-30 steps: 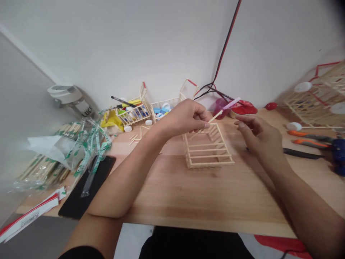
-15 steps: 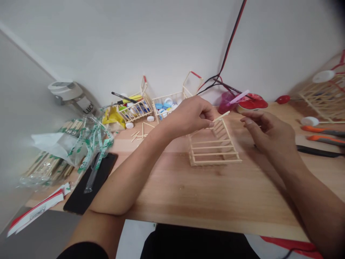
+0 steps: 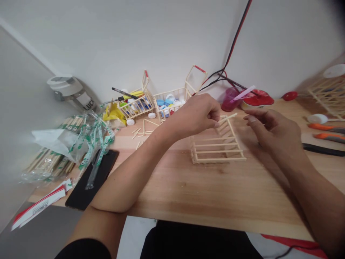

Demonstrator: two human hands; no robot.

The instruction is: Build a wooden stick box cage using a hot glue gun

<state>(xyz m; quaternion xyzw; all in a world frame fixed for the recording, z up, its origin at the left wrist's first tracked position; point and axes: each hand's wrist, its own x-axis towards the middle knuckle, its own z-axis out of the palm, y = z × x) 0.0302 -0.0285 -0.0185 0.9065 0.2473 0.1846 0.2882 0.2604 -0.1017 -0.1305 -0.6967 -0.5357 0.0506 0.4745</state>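
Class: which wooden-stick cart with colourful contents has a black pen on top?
The left wooden-stick cart; the black pen rests atop it, while the right cart has none.

Stick frame [image 3: 221, 159]: pale straw
Tabletop [image 3: 205, 192]: light brown, banded wood grain
Far-centre caps [image 3: 163, 103]: mixed blue, white, yellow, red
Far cup [image 3: 228, 101]: translucent magenta
Dish beside it [image 3: 258, 99]: red inside, whitish outside
Right handles [image 3: 327, 136]: orange and grey
Left wrapping [image 3: 93, 145]: clear, green-and-white print
Near-left paper strip [image 3: 43, 205]: red and white
Left slab [image 3: 77, 199]: black
Far cable [image 3: 235, 37]: red and black
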